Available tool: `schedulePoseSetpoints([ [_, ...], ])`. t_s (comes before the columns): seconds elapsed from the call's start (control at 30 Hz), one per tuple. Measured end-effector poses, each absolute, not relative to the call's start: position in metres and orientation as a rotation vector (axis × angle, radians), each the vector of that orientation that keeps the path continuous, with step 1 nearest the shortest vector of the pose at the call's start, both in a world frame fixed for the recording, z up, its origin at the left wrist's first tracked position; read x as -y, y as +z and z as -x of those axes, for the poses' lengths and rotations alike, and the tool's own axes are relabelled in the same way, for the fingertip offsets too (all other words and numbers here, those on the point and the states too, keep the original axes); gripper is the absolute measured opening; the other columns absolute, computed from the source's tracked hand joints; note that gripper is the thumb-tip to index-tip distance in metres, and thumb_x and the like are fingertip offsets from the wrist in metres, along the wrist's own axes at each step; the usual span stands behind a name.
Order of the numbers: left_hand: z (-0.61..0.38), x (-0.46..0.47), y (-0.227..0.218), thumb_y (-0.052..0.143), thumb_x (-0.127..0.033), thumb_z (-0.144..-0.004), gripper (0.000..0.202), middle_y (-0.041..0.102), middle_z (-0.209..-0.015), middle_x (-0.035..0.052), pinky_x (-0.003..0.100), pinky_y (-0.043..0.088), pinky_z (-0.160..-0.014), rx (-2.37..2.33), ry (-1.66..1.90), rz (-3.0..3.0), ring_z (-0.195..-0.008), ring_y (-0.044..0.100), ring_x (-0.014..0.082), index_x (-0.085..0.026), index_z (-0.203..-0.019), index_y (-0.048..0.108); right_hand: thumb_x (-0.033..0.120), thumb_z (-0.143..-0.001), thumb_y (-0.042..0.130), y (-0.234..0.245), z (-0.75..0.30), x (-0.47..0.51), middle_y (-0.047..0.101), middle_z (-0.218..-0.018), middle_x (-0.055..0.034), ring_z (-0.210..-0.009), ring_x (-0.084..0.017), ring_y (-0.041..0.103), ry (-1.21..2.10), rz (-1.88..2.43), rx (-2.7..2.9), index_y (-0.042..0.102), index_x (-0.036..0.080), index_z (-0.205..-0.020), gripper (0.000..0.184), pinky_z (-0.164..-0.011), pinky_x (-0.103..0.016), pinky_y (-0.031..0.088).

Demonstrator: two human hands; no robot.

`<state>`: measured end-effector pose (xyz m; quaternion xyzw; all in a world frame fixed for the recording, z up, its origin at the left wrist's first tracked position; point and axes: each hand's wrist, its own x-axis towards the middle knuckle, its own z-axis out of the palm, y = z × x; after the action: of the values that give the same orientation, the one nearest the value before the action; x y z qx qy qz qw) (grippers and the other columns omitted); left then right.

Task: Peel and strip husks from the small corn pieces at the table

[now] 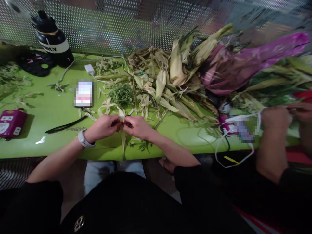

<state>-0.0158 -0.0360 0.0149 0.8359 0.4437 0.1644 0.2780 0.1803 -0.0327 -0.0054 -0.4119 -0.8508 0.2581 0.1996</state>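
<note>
Between both hands runs a pale strip of corn husk (122,138), its lower end hanging over the table's front edge and its upper part curling away behind the fingers. My left hand (107,126), with a white watch on the wrist, is closed in a pinch on the strip. My right hand (137,126) pinches the same strip from the other side, the fingertips nearly touching. Just behind them lies a coil of thin green strands (121,95). A large heap of corn husks (159,83) spreads to the right.
A phone (84,92), a white charger (89,69) and a black bottle (54,42) stand or lie at the left, with a purple box (12,123). A purple plastic bag (226,70) rests on the heap. At the right, a co-worker's hands (276,118) work near a white cable (251,151).
</note>
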Motion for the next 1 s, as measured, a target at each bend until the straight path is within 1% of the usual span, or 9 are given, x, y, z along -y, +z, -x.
schedulePoseSetpoints([
  [0.2,0.007,0.04,0.009,0.048,-0.025,-0.087,0.017,0.061,-0.065,0.0049,0.028,0.032,-0.056,-1.379,0.336,-2.385,-0.056,0.052,0.0149,-0.017,-0.076,0.059,0.022,-0.079,0.058,-0.01,-0.17,0.038,0.058,-0.067,-0.0023,-0.061,-0.013,0.046,0.515,1.305,2.295,0.057,0.018,-0.069,0.011,-0.061,-0.027,0.033],
  [0.33,0.022,0.031,0.022,0.045,-0.028,-0.089,0.024,0.065,-0.071,0.0091,0.03,0.036,-0.058,-1.727,0.282,-2.38,-0.06,0.056,0.0188,-0.014,-0.085,0.064,0.025,-0.083,0.058,0.001,-0.196,0.015,0.059,-0.065,-0.0029,-0.057,-0.014,0.049,0.595,1.38,2.02,0.056,0.019,-0.071,0.014,-0.056,-0.028,0.038],
  [0.4,0.04,0.022,0.034,0.043,-0.031,-0.092,0.028,0.066,-0.075,0.0091,0.029,0.039,-0.061,-2.009,0.411,-2.275,-0.064,0.057,0.0184,-0.014,-0.092,0.065,0.026,-0.084,0.057,0.01,-0.229,-0.008,0.059,-0.067,-0.0036,-0.058,-0.015,0.052,0.466,1.478,1.734,0.057,0.019,-0.073,0.013,-0.055,-0.029,0.041],
  [0.5,0.069,0.01,0.051,0.045,-0.033,-0.093,0.03,0.068,-0.082,0.0103,0.031,0.045,-0.068,-2.271,0.692,-2.098,-0.071,0.058,0.0171,-0.011,-0.093,0.065,0.035,-0.085,0.055,0.022,-0.284,-0.039,0.056,-0.068,-0.0026,-0.062,-0.015,0.056,0.293,1.507,1.377,0.056,0.019,-0.075,0.019,-0.055,-0.029,0.043],
  [0.6,0.08,0.007,0.056,0.054,-0.034,-0.09,0.026,0.07,-0.089,0.0103,0.034,0.052,-0.076,-1.913,1.002,-1.894,-0.076,0.061,0.0153,-0.01,-0.094,0.063,0.042,-0.086,0.053,0.03,-0.312,-0.046,0.05,-0.057,0.0024,-0.047,-0.011,0.047,0.51,1.378,1.237,0.052,0.021,-0.072,0.025,-0.045,-0.026,0.038],
  [0.7,0.069,0.009,0.05,0.064,-0.035,-0.083,0.024,0.071,-0.091,0.0085,0.036,0.057,-0.079,-1.303,1.011,-1.502,-0.079,0.068,0.0155,-0.013,-0.091,0.059,0.046,-0.075,0.067,0.033,-0.3,-0.029,0.044,-0.049,0.0067,-0.041,-0.008,0.041,0.95,1.125,1.329,0.048,0.022,-0.065,0.032,-0.042,-0.024,0.037],
  [0.77,0.056,0.011,0.043,0.07,-0.036,-0.079,0.026,0.072,-0.087,0.0073,0.037,0.058,-0.079,-1.182,0.914,-1.333,-0.079,0.07,0.017,-0.014,-0.088,0.058,0.044,-0.066,0.076,0.031,-0.276,-0.014,0.048,-0.049,0.0073,-0.04,-0.006,0.041,1.343,0.937,1.465,0.05,0.021,-0.065,0.035,-0.04,-0.021,0.034],
  [0.87,0.04,0.014,0.031,0.077,-0.04,-0.073,0.035,0.073,-0.083,0.0068,0.038,0.06,-0.078,-1.097,0.789,-1.196,-0.078,0.072,0.0189,-0.015,-0.089,0.06,0.039,-0.07,0.078,0.023,-0.236,0.001,0.055,-0.055,0.0055,-0.043,-0.005,0.046,1.728,0.882,1.551,0.058,0.017,-0.071,0.03,-0.04,-0.018,0.035],
  [1.0,0.027,0.016,0.016,0.082,-0.042,-0.067,0.038,0.072,-0.078,0.0062,0.035,0.06,-0.078,-1.073,0.749,-1.186,-0.073,0.071,0.0166,-0.012,-0.083,0.065,0.036,-0.069,0.081,0.009,-0.202,0.006,0.058,-0.053,0.0043,-0.043,-0.004,0.048,1.943,0.885,1.526,0.059,0.014,-0.072,0.031,-0.041,-0.016,0.037],
])
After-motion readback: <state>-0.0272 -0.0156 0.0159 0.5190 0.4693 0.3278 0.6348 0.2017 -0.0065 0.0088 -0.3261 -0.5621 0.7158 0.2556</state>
